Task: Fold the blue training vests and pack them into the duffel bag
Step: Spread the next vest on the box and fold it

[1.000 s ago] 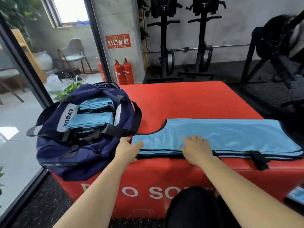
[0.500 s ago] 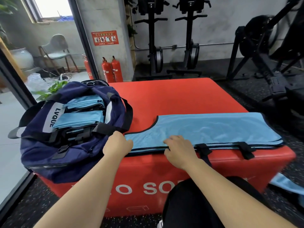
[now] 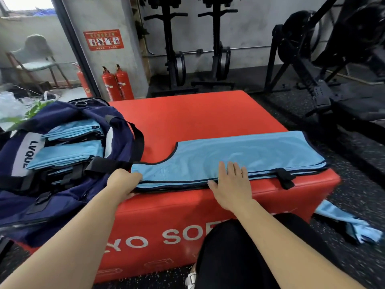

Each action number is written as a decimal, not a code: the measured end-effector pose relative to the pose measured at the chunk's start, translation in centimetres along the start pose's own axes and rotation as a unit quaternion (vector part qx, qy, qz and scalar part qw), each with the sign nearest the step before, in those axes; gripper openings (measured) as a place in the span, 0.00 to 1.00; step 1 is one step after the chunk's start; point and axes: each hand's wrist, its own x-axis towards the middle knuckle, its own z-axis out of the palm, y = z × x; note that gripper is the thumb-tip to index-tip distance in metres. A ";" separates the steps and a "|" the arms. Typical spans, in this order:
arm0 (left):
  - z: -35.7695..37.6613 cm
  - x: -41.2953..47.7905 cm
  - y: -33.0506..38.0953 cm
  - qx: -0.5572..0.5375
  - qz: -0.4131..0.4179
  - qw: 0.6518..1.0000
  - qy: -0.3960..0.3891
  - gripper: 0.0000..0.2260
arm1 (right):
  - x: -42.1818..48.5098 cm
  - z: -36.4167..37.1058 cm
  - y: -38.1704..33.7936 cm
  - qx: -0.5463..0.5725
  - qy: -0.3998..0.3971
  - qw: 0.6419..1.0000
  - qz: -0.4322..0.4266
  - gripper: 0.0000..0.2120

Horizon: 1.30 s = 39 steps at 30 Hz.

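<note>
A light blue training vest (image 3: 239, 155) with black trim lies folded lengthwise along the near edge of the red soft box (image 3: 187, 117). My left hand (image 3: 123, 181) grips its left end, fingers curled over the fabric edge. My right hand (image 3: 232, 185) lies flat on the vest's near edge, fingers straight. The open navy duffel bag (image 3: 62, 195) sits on the box's left side with several folded blue vests (image 3: 68, 151) inside.
Another blue vest (image 3: 350, 224) lies crumpled on the floor at the box's right front corner. Fire extinguishers (image 3: 116, 84) stand behind the box, gym machines (image 3: 312, 59) at the back and right. My knee in black (image 3: 239, 247) is against the box front.
My right hand opened from curled knuckles to flat fingers and slid right along the vest's near edge. My left hand stays at the left end. The camera view shifted left.
</note>
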 end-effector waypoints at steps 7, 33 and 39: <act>-1.5 -0.8 3.2 -0.066 0.047 0.997 0.008 0.11 | -1.6 1.0 1.2 -0.008 -0.089 0.996 0.008 0.36; 16.9 -12.7 12.6 0.342 0.228 0.911 -0.040 0.31 | 5.5 -8.6 12.4 0.292 0.076 0.949 0.096 0.06; 19.1 -12.9 13.2 0.354 0.208 0.911 0.050 0.29 | 6.4 -8.4 17.3 0.240 0.091 0.959 0.117 0.12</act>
